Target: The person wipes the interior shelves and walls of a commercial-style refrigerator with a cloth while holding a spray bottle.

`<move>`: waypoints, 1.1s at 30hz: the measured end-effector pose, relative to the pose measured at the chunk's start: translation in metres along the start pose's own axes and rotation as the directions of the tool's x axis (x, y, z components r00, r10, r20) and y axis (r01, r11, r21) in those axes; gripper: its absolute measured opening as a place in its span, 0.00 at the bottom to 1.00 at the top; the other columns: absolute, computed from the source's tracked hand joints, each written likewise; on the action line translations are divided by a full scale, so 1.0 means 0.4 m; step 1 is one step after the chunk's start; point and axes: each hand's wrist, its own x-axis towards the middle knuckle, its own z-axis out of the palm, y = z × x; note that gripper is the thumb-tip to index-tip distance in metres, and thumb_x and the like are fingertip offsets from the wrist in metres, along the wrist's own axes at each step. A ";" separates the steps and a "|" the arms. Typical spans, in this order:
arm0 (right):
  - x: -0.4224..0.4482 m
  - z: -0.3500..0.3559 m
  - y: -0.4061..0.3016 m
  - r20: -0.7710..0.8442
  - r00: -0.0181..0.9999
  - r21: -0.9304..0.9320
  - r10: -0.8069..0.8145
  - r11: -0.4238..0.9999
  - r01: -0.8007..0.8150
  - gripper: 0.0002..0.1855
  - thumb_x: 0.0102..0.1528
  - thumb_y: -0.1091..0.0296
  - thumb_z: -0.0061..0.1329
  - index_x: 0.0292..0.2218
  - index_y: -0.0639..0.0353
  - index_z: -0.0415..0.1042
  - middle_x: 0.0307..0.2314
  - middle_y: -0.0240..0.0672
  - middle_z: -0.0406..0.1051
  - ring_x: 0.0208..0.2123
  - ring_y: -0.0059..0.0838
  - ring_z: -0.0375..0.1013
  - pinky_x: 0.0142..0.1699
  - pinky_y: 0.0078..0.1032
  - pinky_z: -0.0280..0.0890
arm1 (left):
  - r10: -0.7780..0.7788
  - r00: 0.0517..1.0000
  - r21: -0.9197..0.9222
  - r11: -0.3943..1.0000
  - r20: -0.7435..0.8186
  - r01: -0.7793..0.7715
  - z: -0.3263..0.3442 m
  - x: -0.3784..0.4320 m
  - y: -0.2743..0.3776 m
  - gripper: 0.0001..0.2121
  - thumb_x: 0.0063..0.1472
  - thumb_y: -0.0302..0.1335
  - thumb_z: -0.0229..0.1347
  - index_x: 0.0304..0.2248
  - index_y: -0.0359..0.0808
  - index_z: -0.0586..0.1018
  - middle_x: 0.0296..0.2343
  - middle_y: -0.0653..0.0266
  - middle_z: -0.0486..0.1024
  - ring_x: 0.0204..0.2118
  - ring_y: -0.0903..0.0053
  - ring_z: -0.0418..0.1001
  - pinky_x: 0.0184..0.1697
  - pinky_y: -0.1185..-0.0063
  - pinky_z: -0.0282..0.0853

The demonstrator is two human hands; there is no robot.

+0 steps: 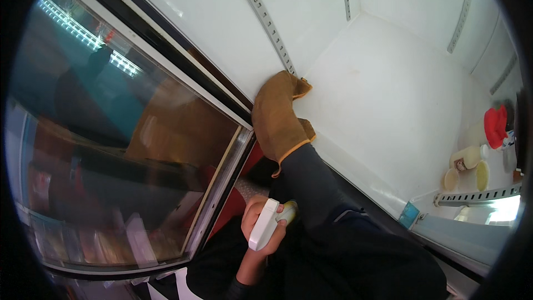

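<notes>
My left hand (pixel 263 227), bare, is closed around a white trigger sprayer (pixel 263 227) low in the middle; a yellowish part shows beyond the fingers. A dark sleeve reaches up from the lower right to a brown cloth with orange edging (pixel 275 116). This cloth covers my right hand (pixel 277 123), so its fingers are hidden. It lies against the white inner wall of a refrigerated cabinet (pixel 233 37), at the lower end of a slotted metal shelf rail (pixel 266 21). The smooth white cabinet panel (pixel 387 100) spreads out to the right of the cloth.
A framed glass door (pixel 125 133) with reflections fills the left side. At the far right stand a cream-coloured bottle (pixel 468 158), small tubs (pixel 482 176) and a red item (pixel 495 127). Blue tape (pixel 409 215) sticks to the cabinet's lower edge. More slotted rails (pixel 461 10) line the walls.
</notes>
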 end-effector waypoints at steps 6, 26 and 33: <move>0.091 -0.066 0.070 -0.106 0.994 -0.004 0.018 1.000 -0.019 0.09 0.51 0.68 0.42 0.21 0.59 0.68 0.19 0.32 0.66 0.21 0.27 0.67 0.25 0.23 0.57 | 0.061 0.998 0.021 0.998 0.023 -0.061 0.009 0.014 0.016 0.14 0.37 0.17 0.53 0.29 0.32 0.71 0.26 0.60 0.69 0.28 0.72 0.67 0.33 0.78 0.63; 0.023 -0.365 0.064 -0.330 0.914 0.525 0.237 0.851 -0.031 0.09 0.53 0.72 0.40 0.21 0.61 0.65 0.18 0.33 0.64 0.22 0.25 0.66 0.26 0.23 0.57 | 0.196 0.980 0.064 0.978 0.020 -0.197 0.009 0.004 0.010 0.13 0.38 0.17 0.53 0.29 0.32 0.72 0.26 0.59 0.68 0.27 0.71 0.68 0.32 0.79 0.63; 0.269 -0.286 0.172 -0.395 0.919 0.218 0.017 0.973 0.076 0.08 0.52 0.70 0.40 0.22 0.61 0.66 0.19 0.34 0.65 0.24 0.26 0.66 0.28 0.24 0.57 | 0.152 0.987 0.063 0.986 0.044 -0.154 0.003 0.017 -0.002 0.12 0.39 0.19 0.55 0.29 0.31 0.73 0.25 0.59 0.67 0.26 0.71 0.68 0.31 0.78 0.63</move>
